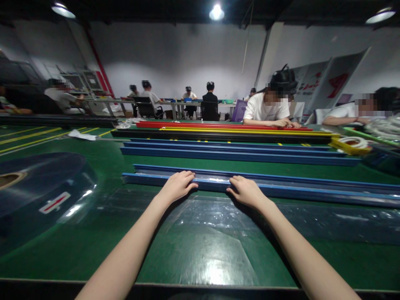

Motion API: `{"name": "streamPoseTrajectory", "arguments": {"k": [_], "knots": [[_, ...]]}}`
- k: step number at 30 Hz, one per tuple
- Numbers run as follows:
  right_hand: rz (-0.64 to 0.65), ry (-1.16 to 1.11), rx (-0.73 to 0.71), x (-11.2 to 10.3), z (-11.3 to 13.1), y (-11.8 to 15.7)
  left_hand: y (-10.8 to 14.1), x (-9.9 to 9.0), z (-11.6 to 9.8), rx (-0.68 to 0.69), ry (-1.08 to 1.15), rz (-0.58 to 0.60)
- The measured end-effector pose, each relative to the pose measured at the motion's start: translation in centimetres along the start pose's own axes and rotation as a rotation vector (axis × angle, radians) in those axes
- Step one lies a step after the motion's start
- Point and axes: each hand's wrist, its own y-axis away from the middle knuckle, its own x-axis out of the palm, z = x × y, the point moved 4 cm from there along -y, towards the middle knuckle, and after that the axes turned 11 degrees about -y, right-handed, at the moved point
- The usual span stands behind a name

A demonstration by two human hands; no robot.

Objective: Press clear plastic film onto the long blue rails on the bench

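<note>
A long blue channel profile (312, 192) lies across the green table, with clear film (215, 179) shining inside its groove. My left hand (178, 184) grips the profile's near wall left of the middle, fingertips over the top and thumb on the near side. To the right, my right hand (245, 190) grips the same wall in the same way. A gap of bare profile shows between the two hands. In front of the profile, a wide transparent strip (312, 216) lies flat on the table, running below both forearms.
A big roll of clear film (71, 183) stands at the left. Beyond lie more blue profiles (234, 154), a black one (218, 136) and a red one (193, 125). Across the table a person (265, 108) leans over the red profile. A yellow tray (346, 146) holds white rolls.
</note>
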Motion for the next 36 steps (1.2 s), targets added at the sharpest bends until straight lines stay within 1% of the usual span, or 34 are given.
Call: {"name": "streamPoseTrajectory", "arguments": {"k": [6,11,18,25,36], "knots": [[-0.011,-0.019,-0.013,-0.13,0.12,0.05,0.04,-0.07,0.03,-0.002,-0.01,0.007],[-0.019,-0.027,-0.023,-0.26,0.15,0.14,0.08,-0.06,0.0,0.003,0.025,-0.012],[0.003,-0.036,0.0,-0.3,0.19,0.11,0.14,0.11,-0.03,0.011,0.048,-0.032],[-0.022,-0.025,-0.025,-0.26,0.14,0.13,0.14,0.06,-0.11,0.014,0.022,-0.031],[-0.014,-0.025,-0.015,-0.28,0.18,0.1,0.08,0.03,-0.15,0.007,0.031,-0.022]]}}
